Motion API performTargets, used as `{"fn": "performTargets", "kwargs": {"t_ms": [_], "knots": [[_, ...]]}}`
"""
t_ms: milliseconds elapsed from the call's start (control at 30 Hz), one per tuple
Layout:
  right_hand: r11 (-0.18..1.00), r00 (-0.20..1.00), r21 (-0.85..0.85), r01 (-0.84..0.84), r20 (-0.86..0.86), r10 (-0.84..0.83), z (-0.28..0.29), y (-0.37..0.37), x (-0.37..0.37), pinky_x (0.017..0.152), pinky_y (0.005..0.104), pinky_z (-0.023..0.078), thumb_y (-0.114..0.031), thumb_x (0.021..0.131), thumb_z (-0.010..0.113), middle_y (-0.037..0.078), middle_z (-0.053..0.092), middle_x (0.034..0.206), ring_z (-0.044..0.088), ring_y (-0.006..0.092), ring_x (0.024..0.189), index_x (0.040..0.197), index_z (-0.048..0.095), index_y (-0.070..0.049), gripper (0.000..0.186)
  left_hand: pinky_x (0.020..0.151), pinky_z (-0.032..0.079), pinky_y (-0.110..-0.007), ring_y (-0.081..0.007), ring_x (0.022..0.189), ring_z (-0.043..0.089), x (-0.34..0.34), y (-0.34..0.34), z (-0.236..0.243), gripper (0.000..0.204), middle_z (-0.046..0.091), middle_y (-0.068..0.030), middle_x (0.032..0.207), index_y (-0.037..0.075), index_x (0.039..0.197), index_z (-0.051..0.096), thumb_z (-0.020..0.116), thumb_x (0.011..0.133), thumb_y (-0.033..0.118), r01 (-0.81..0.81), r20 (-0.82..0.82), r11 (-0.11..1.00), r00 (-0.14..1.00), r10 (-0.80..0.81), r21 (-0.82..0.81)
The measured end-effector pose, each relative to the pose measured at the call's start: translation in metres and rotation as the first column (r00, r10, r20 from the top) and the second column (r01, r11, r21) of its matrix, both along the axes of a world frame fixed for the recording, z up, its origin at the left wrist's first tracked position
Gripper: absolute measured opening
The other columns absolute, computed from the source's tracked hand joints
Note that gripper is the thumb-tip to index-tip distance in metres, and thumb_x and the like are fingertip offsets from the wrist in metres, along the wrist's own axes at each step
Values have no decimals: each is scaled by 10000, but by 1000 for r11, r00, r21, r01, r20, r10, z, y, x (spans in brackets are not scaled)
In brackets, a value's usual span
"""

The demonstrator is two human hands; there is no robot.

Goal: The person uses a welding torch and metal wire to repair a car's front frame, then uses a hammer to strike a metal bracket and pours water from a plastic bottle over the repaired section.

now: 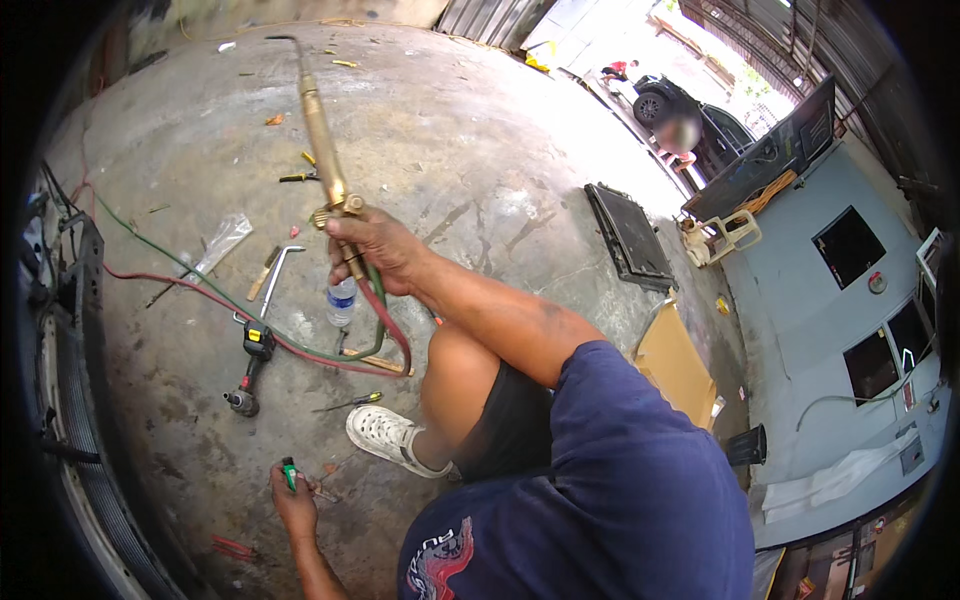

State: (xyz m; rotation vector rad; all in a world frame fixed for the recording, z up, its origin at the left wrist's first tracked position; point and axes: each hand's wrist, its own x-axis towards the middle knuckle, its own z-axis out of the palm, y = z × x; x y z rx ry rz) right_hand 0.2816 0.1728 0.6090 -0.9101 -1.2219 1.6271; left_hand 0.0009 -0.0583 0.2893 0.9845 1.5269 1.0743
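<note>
My right hand [375, 250] is closed around the handle of a long brass gas torch [322, 150], held up above the concrete floor with its bent tip pointing away. A green hose [215, 285] and a red hose [300, 350] run from the torch's base across the floor to the left. My left hand [293, 500] is low near the floor at the lower left, gripping a small green lighter-like object [289, 472]. My bent knee and white shoe [385, 435] lie between the two hands.
On the floor lie a water bottle [341, 302], a black and yellow power tool [252, 365], an L-shaped wrench [277, 275], a screwdriver [350, 402] and scraps. A radiator [75, 420] stands at the left edge. A black panel [630, 235] and cardboard [675, 360] lie right; a car and people are outside.
</note>
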Motion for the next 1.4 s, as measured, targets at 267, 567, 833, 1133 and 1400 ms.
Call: {"fn": "performTargets", "kwargs": {"t_ms": [267,567,833,1133,1400], "knots": [[978,930,-19,-206,307,202,-12,-122,-156,611,335,548,-97,931,778,38,584,909,615,152,719,1270,468,-63,461,629,473,-282,-98,731,563,-86,-19,120,447,580,-21,945,80,1443,473,624,1034,177,-432,284,901,869,405,37],[771,637,79,-631,620,458,-43,-213,-257,669,345,559,-214,890,832,74,704,945,675,182,724,1152,536,-61,424,649,408,-244,-103,821,524,-224,-54,284,546,571,-24,994,-13,1380,551,510,1085,445,-655,789,656,597,144,375],[520,390,-133,-843,515,764,-41,-218,-214,668,308,558,-80,862,826,53,683,919,652,126,768,1147,529,-36,414,560,358,-263,-136,724,484,-231,-64,369,597,510,-38,926,64,1026,585,375,1066,622,-920,767,384,305,564,83],[232,104,-477,-848,279,955,-47,-164,-176,546,266,534,-60,913,792,50,681,883,637,103,657,1296,497,-20,485,509,341,-275,-156,643,485,-177,-99,285,479,539,-44,833,77,952,590,492,1047,536,-971,759,195,20,650,-141],[26,-173,-698,-716,213,962,-80,-162,-170,473,272,493,-35,943,738,84,683,847,615,128,553,1106,509,-16,282,490,342,-289,-151,582,471,-108,-170,132,417,549,-43,791,92,922,573,449,1063,463,-781,513,17,-392,764,-624]]}}
